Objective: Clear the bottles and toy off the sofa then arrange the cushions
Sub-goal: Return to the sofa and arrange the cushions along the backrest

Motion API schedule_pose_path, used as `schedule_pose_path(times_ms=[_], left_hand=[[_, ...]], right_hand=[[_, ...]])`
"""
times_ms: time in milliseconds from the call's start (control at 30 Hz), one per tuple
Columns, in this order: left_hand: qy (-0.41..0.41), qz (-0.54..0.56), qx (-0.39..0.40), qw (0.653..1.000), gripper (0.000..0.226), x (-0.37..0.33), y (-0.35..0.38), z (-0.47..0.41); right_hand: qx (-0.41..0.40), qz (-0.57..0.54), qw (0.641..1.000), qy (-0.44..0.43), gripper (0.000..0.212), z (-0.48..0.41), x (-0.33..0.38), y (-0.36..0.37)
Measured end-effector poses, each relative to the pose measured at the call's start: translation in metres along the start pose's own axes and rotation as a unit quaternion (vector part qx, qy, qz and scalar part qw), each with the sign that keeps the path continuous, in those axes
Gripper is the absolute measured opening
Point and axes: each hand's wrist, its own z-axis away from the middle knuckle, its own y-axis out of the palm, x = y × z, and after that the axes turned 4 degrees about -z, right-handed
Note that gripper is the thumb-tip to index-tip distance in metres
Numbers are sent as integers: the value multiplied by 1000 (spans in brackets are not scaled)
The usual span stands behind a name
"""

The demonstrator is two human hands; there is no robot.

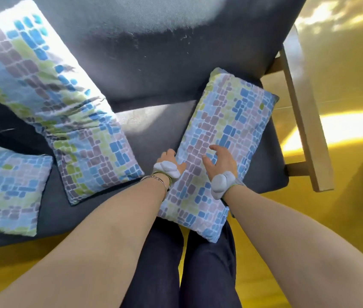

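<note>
From the head view, the right cushion [218,152] lies flat at the right end of the sofa seat [153,127], its near corner hanging over the seat's front edge. It looks soft, light and floppy, so I judge the side edges are best for holding. My left hand [168,162] curls on its left edge; my right hand [219,162] hovers over it, fingers spread. Left of it on the seat lie the leaning cushion [65,112] and the flat cushion [7,192]; nothing blocks.

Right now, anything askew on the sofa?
Yes. The right cushion lies skewed, its near end overhanging the sofa seat edge, with both hands at it. The middle cushion slumps diagonally. No bottles or toy in view.
</note>
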Motion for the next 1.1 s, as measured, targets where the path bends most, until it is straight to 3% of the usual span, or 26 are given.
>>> schedule_pose_path(times_ms=[233,367,433,500,667,800,1100], left_hand=[[-104,-7,89,991,108,-13,15,-31],[-89,-41,80,992,96,-21,18,-30],[-59,-45,85,994,74,-27,10,-25],[-35,-64,81,994,36,-33,0,-17],[16,-65,41,997,16,-41,-27,6],[41,-70,-21,997,32,-38,-54,21],[67,-104,-73,990,35,-10,-110,44]], right_hand=[[5,13,1000,-3,44,-16,-23,2],[12,19,1000,7,44,-8,-27,-8],[15,20,1000,11,44,-3,-23,-14],[14,23,1000,14,44,3,-16,-21],[3,22,1000,5,44,11,7,-29],[-9,24,1000,-16,43,10,31,-31],[7,84,993,-82,52,3,80,-24]])
